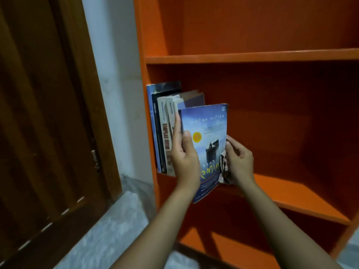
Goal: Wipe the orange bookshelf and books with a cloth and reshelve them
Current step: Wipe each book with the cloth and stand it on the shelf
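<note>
One book in hand: blue paperback (207, 144), glossy cover with sea scene, yellow disc, yellow lettering; upright, tilted slightly, at the front edge of the middle shelf, lower corner hanging past the edge.
left hand (184, 152): wraps the spine side, thumb flat on the cover, fingers behind, index extended up along the spine.
right hand (240, 158): fingertips on the book's right edge, remaining fingers curled around the cloth (224, 167).
cloth: crumpled, patterned light/dark fabric, bunched between palm and book.
shelved books (165, 129): a few, upright, against the left wall of the same shelf, just beside the held book; flat spines, one with red print.
bookshelf (252, 56): orange, smooth matte boards, square compartments.
surroundings: dark brown wooden door (44, 113) left, white wall strip (116, 74), grey mottled floor (116, 220).
</note>
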A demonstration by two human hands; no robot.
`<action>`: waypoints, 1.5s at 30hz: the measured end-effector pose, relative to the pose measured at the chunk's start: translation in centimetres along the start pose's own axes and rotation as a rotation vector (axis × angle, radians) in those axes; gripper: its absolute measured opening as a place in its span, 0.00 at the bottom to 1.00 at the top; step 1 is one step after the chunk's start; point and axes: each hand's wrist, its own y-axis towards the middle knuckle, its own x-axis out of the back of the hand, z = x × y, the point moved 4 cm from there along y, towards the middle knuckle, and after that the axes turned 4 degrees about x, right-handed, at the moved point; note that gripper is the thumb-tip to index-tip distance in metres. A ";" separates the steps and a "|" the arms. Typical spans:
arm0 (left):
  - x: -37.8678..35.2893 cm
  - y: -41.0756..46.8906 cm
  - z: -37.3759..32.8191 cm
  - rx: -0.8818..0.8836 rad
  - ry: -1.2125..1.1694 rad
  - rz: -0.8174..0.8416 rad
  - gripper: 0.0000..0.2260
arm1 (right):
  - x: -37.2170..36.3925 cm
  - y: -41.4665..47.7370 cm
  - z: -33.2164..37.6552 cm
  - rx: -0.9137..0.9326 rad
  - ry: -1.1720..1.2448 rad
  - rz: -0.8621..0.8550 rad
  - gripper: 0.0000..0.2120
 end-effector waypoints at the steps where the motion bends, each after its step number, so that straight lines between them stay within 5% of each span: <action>1: -0.6 0.2 0.9 -0.030 0.017 -0.021 0.18 | -0.1 0.9 -0.7 0.003 -0.020 -0.010 0.10; 9: -1.5 0.6 4.3 -0.264 0.201 -0.102 0.19 | -2.3 2.6 -3.7 0.117 -0.142 -0.105 0.12; 20: 0.0 3.4 5.5 -0.594 0.619 0.001 0.20 | -5.7 1.5 -3.3 0.213 -0.110 -0.194 0.12; 45: 1.0 3.4 7.8 -0.617 0.794 0.122 0.20 | -7.3 2.7 -4.2 0.189 -0.067 -0.240 0.15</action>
